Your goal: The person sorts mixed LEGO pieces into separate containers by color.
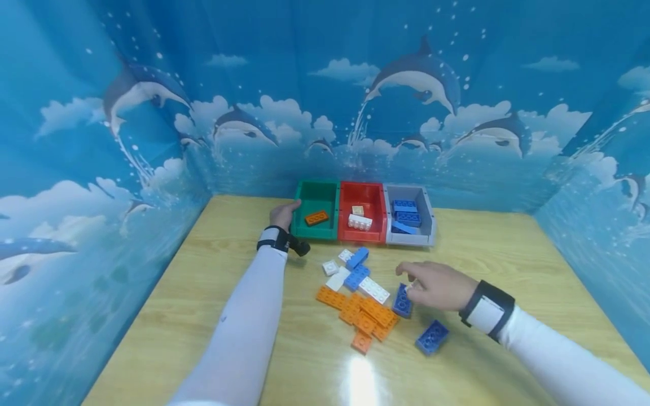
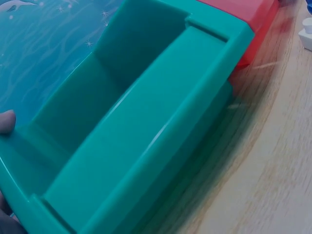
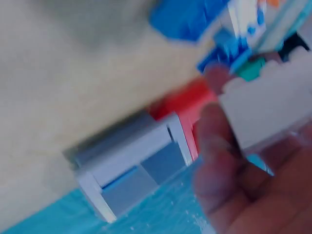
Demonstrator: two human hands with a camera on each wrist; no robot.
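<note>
At the left side of the green bin (image 1: 316, 232), my left hand (image 1: 284, 215) grips the wall, thumb over the rim. In the left wrist view the bin's green front wall (image 2: 141, 129) fills the middle, and only a thumb tip and a bit of finger show at the left edge. An orange brick (image 1: 316, 218) lies inside. Over the table's right half, my right hand (image 1: 439, 285) pinches a white brick (image 3: 273, 102), plain in the right wrist view but mostly hidden in the head view. Just beneath that hand is a dark blue brick (image 1: 402, 301).
A red bin (image 1: 358, 235) with white and cream bricks and a grey bin (image 1: 411, 239) with blue bricks adjoin the green one. Loose orange bricks (image 1: 376, 310), white bricks (image 1: 374, 290) and blue bricks (image 1: 357, 277) lie in front. Another dark blue brick (image 1: 432, 337) sits nearer me.
</note>
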